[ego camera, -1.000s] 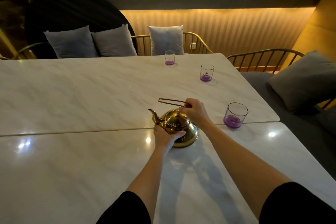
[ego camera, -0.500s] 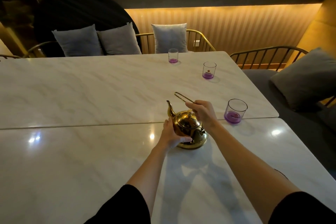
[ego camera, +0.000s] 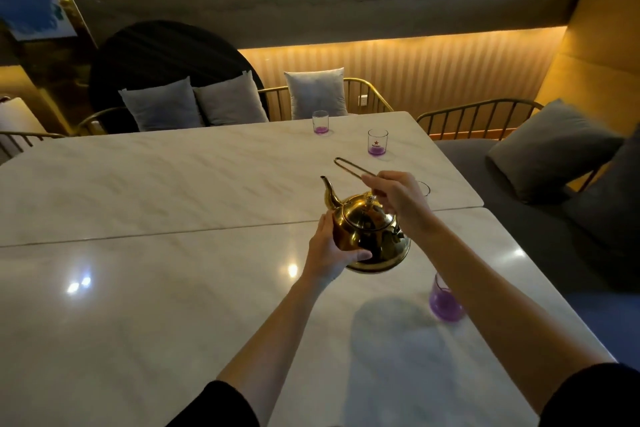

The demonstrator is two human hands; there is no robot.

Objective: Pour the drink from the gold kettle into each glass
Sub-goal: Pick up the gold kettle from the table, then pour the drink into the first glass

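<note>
right now i have the gold kettle (ego camera: 369,236) raised above the marble table (ego camera: 156,288), my right hand (ego camera: 398,196) gripping its handle and my left hand (ego camera: 329,251) cupping its side, with one purple-bottomed glass (ego camera: 444,300) just right of it.
</note>
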